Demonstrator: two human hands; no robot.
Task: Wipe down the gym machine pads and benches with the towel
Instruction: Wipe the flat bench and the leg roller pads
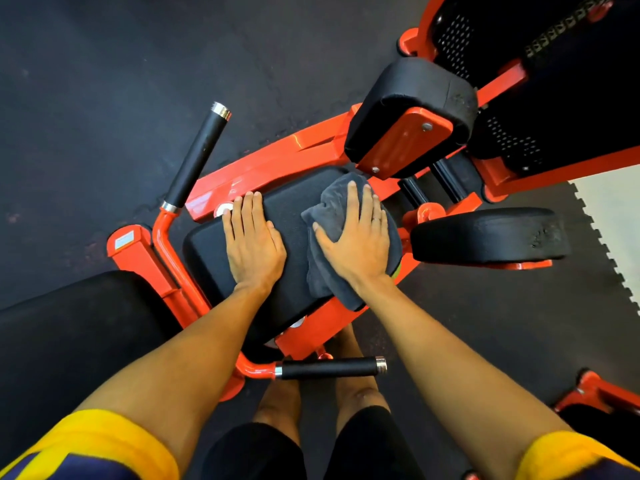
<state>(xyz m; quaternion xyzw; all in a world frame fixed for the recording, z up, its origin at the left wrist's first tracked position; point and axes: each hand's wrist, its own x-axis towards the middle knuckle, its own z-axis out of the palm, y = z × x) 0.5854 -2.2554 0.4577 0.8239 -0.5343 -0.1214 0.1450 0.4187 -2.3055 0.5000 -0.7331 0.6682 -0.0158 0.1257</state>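
The right hand [356, 244] is pressing flat, fingers spread, on the soft, limp grey towel [332, 213]; the left hand [254, 244] is bracing open-palmed on the firm seat pad [294, 216]. The bunched middle looks the best hold.

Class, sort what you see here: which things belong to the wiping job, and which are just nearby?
Job: grey towel, seat pad, right hand, left hand, two other pads.

Nearby: black handles, orange frame, floor mats.

dark rubber floor [86, 98], pale mat [616, 209]
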